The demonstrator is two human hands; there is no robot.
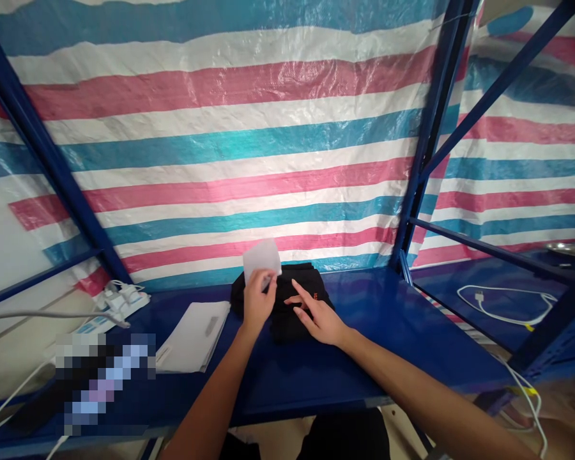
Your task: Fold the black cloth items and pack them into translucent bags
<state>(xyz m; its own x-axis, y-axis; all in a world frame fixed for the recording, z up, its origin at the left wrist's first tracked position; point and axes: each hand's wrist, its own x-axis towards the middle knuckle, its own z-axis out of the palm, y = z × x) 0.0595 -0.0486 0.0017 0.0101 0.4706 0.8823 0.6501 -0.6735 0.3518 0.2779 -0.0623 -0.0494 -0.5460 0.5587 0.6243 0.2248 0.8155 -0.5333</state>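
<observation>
My left hand (259,295) pinches a small white sheet of paper (261,253) by its lower edge and holds it upright. Behind and below it lies a black folded cloth item (294,322) with small orange-red lettering near its right side. My right hand (322,318) is over the right part of this black cloth, fingers apart and nothing in them. Whether its fingertips touch the cloth, I cannot tell. To the left of my left arm lies a stack of white papers or flat packets (196,335).
The blue metal shelf (378,367) carries everything, with blue uprights (416,160) at both sides. A striped plastic sheet (268,140) hangs behind. On the left are a white power strip (119,303) with plugs and a blurred-out item. A white cable (503,319) lies on the right shelf.
</observation>
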